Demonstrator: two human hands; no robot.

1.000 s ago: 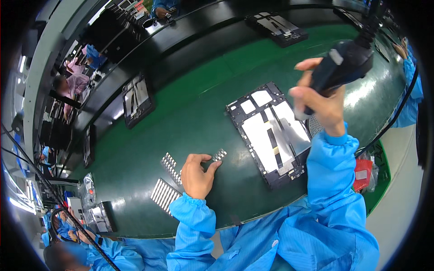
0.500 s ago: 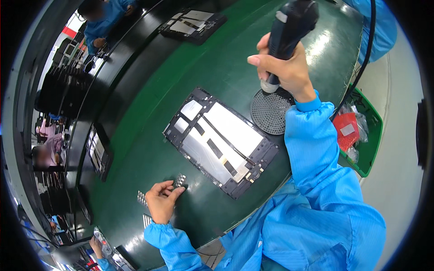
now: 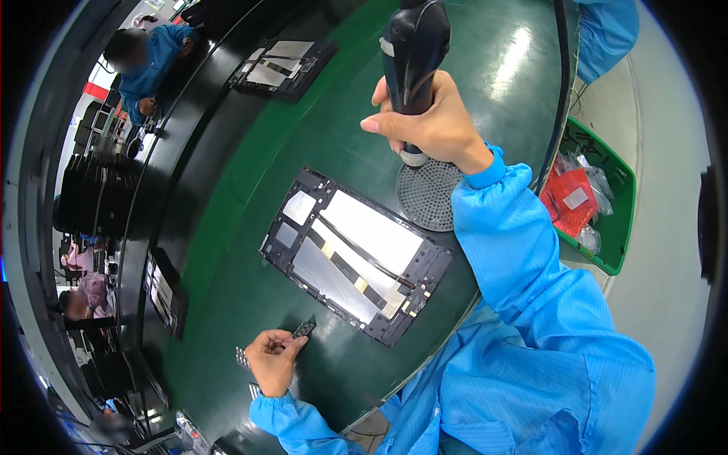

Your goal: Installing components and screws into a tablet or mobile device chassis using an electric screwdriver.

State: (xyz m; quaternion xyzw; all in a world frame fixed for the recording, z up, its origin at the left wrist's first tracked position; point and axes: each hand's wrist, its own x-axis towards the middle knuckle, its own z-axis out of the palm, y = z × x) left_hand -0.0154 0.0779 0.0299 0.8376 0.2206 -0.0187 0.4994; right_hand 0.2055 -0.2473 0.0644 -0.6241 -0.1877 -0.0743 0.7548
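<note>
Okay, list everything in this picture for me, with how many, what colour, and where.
Table: one, green, centre
Open device: one, black with white and silver panels, mid-table
Other devices: at least two, black and silver, left and upper left
Screwdriver: one, black, in right hand
Disc: one, grey, perforated, right of open device
Strip: one, dark, in left hand
Small sheets: two, pale-patterned, partly hidden by left hand
Bin: one, green, right
Packets: several, red and clear, in bin
Cable: one, black, upper right
Co-workers: at least three, blue or pink clothing, left and upper right
Background left: cluttered, uncountable
Hands: two, bare, left and right
Sleeves: two, blue
</note>
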